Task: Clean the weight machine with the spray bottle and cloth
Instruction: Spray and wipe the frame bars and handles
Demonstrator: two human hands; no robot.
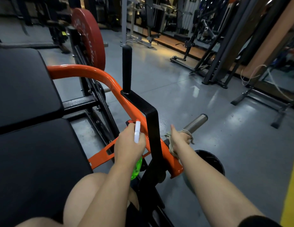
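Far left: black pads [25,89] of the weight machine [80,102], with a red plate [89,38] loaded behind them. An orange bar [87,71] curved from the pads down toward centre. Left hand [129,145] was wrapped around the spray bottle [137,166], held just beside the orange bar; its white trigger stuck up above the fingers and its green body showed below the wrist. Black handle [127,68] stood upright just right of that, on a black bracket. Right hand [180,138] had its fingers curled round a tan cloth [188,133], thumb out, pressing it against the base of the steel sleeve [196,122]. A black plate [210,159] lay under the right forearm. Grey floor [184,95]; dark racks [216,54] at far right.
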